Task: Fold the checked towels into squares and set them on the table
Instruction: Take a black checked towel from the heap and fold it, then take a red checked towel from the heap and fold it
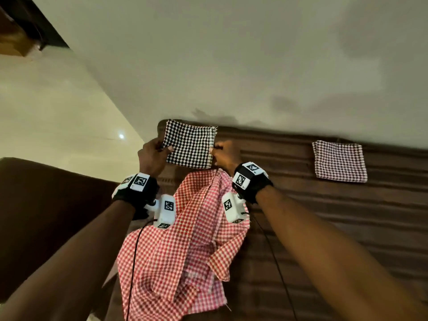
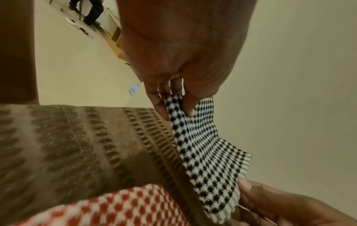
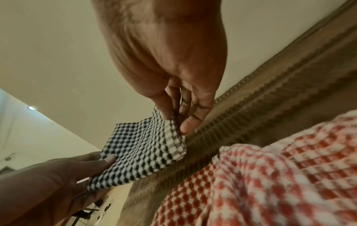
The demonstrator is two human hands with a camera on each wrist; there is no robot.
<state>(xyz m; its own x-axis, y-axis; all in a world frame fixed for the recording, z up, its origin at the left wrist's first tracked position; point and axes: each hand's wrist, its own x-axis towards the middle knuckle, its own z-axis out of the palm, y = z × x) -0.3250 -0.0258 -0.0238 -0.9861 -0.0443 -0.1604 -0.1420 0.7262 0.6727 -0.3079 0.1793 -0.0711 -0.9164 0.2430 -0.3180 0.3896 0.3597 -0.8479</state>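
Holding the black-and-white checked towel (image 1: 189, 144) by its two sides, a person keeps it up in the air over the far edge of the brown ribbed table cover (image 1: 324, 216). This towel is folded into a small square.

On the left, the left hand (image 1: 151, 156) pinches the left edge of the folded towel. In the left wrist view, the thumb (image 2: 190, 105) lies on top of the cloth and the fingers are curled under it. A black wrist strap with white marker blocks (image 1: 139, 184) sits on that arm.

In the middle, under the folded towel, a red-and-white checked towel (image 1: 180, 246) lies in a loose, crumpled heap on the table cover. It is not folded. Part of it hangs toward the near edge. A thin black cable (image 1: 133, 262) runs across it from the left wrist.

Next comes the right hand (image 1: 225, 154). It pinches the right edge of the black-and-white towel, the side with the striped border. In the right wrist view, the fingertips (image 3: 186, 126) press that border from below and the thumb holds it from above. This wrist also wears a black strap with white marker blocks (image 1: 247, 179).

Far to the right, a dark red-and-white checked towel (image 1: 340, 161) lies flat on the table cover, well apart from the hands. It is folded into a square and sits close to the far edge, by the pale wall (image 1: 231, 54).
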